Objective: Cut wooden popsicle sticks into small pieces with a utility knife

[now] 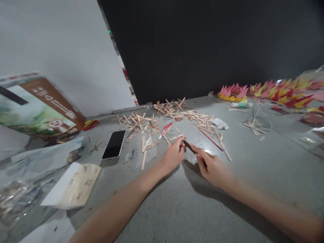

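Near the middle of the table, my left hand (174, 153) is closed in a pinch on a small wooden craft stick (183, 136), mostly covered by the fingers. My right hand (212, 167) grips a dark, slim tool (188, 146) whose tip meets the stick at my left fingertips. The tool's kind is not clear. Just beyond the hands lie loose craft sticks (199, 117), a red-handled craft knife (165, 129) and a red patterned pencil (210, 139). Crossed stick pieces (138, 121) are heaped to the left.
A phone (114, 144) and an open paper pad (79, 185) lie left, beside plastic wrapping (17, 199). A printed box (40, 104) stands behind them. At the right are a glue stick (241, 105), white cable (263, 126) and pink-yellow paper crowns (233, 92). A black panel (202, 44) rises behind.
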